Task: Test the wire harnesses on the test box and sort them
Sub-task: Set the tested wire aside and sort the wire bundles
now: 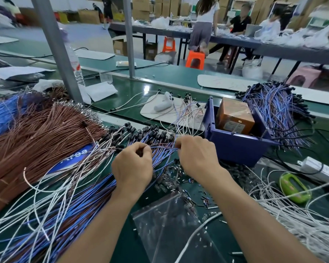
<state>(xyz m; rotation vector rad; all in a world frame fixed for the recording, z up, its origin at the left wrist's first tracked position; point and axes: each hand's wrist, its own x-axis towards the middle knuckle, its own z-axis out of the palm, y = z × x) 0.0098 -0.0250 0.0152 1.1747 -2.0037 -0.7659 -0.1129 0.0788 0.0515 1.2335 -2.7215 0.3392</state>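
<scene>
A spread of wire harnesses (144,133) with blue, brown and white wires and black connectors lies across the middle of the green bench. My left hand (133,166) has its fingers curled around a small connector and a few blue wires. My right hand (195,154) pinches the same thin blue wires just to the right, its fingers curled. The orange test box (234,114) sits inside a dark blue bin (234,147) right of my hands. A heap of blue-and-brown harnesses (273,109) lies behind the bin at the right.
Thick bundles of brown wire (38,133) and blue wire (2,112) fill the left. White wires (302,215) pile at the right near a green device (294,186). A clear plastic bag (171,230) and loose terminals lie in front. Grey posts (57,48) stand behind.
</scene>
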